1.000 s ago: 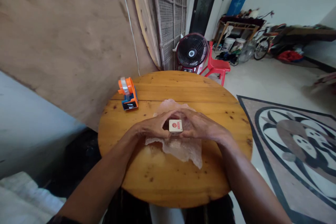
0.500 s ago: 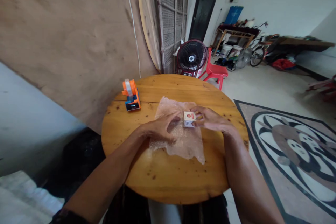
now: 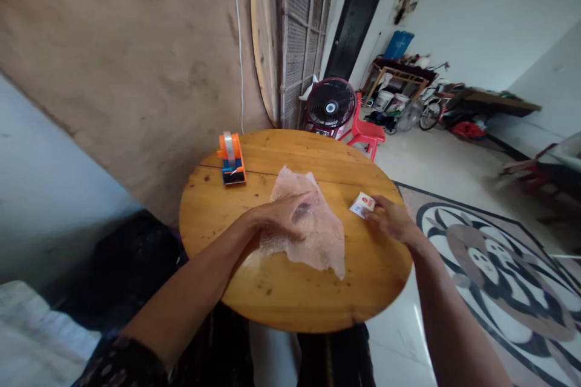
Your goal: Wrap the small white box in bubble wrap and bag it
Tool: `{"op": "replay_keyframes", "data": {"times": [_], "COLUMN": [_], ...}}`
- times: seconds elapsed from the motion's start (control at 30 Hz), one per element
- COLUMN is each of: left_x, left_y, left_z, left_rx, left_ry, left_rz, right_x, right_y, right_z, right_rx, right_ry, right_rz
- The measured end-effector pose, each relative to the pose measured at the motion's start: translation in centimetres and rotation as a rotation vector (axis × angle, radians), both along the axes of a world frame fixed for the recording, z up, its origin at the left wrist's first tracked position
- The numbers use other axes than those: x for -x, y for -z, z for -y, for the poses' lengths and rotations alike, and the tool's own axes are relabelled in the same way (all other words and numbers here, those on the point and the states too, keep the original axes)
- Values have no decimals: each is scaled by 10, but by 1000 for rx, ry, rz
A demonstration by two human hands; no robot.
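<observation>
A small white box (image 3: 362,205) with a red mark is at the right side of the round wooden table, gripped at its right end by my right hand (image 3: 391,217). My left hand (image 3: 287,215) rests on a crumpled sheet of clear bubble wrap (image 3: 318,236) near the table's middle. Its thumb and fingers are apart, with part of the wrap between them.
An orange and blue tape dispenser (image 3: 232,158) stands at the back left of the wooden table (image 3: 290,308). Beyond the table are a fan (image 3: 331,104) and a red plastic chair (image 3: 364,132). A brown board leans along the left.
My right hand has moved right with the white box, off the bubble wrap. The wrap's right side has folded inward. My left hand has stayed over the wrap. The view has shifted a little.
</observation>
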State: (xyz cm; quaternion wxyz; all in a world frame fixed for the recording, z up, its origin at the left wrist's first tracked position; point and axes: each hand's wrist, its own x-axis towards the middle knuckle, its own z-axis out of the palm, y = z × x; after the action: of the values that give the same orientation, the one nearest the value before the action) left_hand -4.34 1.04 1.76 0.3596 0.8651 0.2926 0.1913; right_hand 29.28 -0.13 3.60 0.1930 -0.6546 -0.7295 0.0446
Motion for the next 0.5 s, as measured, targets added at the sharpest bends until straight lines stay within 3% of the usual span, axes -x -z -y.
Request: {"op": "replay_keyframes", "data": {"times": [0.13,0.17,0.27,0.37,0.5], "left_x": [0,0,-2,-5,-5], "left_y": [-3,-4,-2,2,4], "left_z": [2,2,0,-3,-4], "left_rx": [-13,-20,-53,-73,-107], "left_ry": [16,15,-8,-13,-11], "left_rz": [15,10,-13,-5,-29], "right_x": [31,47,102,149,170], "right_y": [-23,-31,-45,-37,-16], "right_z": [32,43,73,82,64], "right_rx": [-183,-201,-37,45,44], "right_ry": [-37,-106,-500,-687,-591], "right_rz": [-111,-179,-318,-221,-61]}}
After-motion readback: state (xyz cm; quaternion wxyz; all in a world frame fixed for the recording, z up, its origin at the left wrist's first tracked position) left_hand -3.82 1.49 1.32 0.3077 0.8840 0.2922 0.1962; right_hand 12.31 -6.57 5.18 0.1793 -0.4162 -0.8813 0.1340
